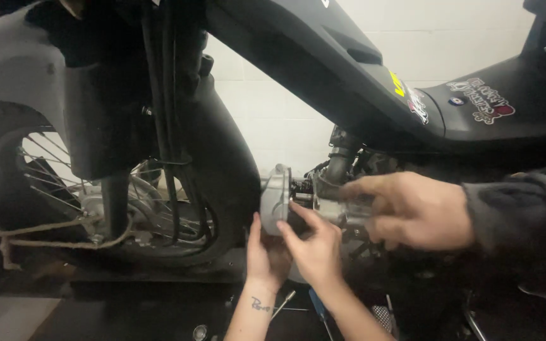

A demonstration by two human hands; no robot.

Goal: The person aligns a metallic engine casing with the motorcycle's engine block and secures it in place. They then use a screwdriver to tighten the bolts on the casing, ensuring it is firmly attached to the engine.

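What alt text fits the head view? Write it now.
The person's sleeved right hand, blurred, reaches toward the metal engine cover under a black scooter, while a co-worker's two bare hands hold that cover from below. A spoked wheel stands left.

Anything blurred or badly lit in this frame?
Head view: the sleeved hand reaching in from the right is motion-blurred. The left hand, right hand and silver engine cover look sharper. The scooter body is in deep shadow against the bright white wall.
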